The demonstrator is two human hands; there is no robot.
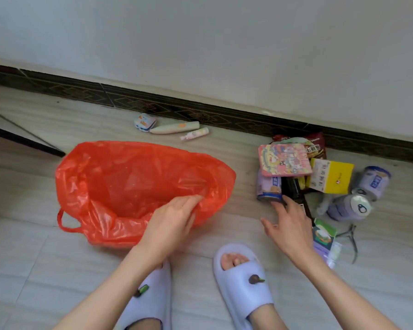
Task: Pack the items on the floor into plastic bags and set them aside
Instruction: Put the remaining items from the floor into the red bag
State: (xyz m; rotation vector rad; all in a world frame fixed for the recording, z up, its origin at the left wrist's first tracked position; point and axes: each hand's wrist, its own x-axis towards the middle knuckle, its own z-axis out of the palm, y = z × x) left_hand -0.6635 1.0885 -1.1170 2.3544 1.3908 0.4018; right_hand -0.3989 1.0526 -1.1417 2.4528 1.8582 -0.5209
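Holding the red plastic bag [138, 186] open: left hand [174, 217] is pinching the near rim, fingers curled over the edge, so the mouth is staying wide for loading. Right hand [289, 225] is reaching toward the pile, fingers spread and gripping nothing, tips at the purple can [268, 188] and dark bottle [295, 190]. Bag is looking empty. Pink packet [284, 159], yellow box [330, 176] and two more cans [358, 194] are sitting right of the bag; three small items [174, 127] are lying by the baseboard.

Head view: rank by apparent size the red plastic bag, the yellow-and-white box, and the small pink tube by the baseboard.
1. Red plastic bag, clearly largest.
2. Yellow-and-white box.
3. Small pink tube, smallest, though it lies farther from the camera.
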